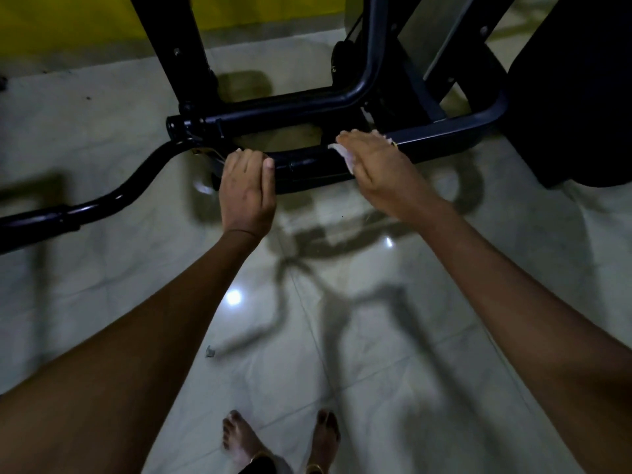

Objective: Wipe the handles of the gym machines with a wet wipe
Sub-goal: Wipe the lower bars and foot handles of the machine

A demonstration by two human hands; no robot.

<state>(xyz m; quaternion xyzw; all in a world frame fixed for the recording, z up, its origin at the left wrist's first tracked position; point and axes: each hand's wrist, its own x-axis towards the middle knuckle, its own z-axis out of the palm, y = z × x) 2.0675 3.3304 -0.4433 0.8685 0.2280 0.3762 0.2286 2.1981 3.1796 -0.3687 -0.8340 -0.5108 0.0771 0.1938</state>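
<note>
Black tubular handle (307, 162) running horizontally across frame centre, bending down toward lower left. White wipe (343, 157), crumpled, pressed against handle right of centre.

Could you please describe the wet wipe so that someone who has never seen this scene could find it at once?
Start at the black gym machine standing on the pale tiled floor and follow its curved black handle bar to the right. The wet wipe lies under the right hand, the only white, crumpled thing against the dark metal.
</note>
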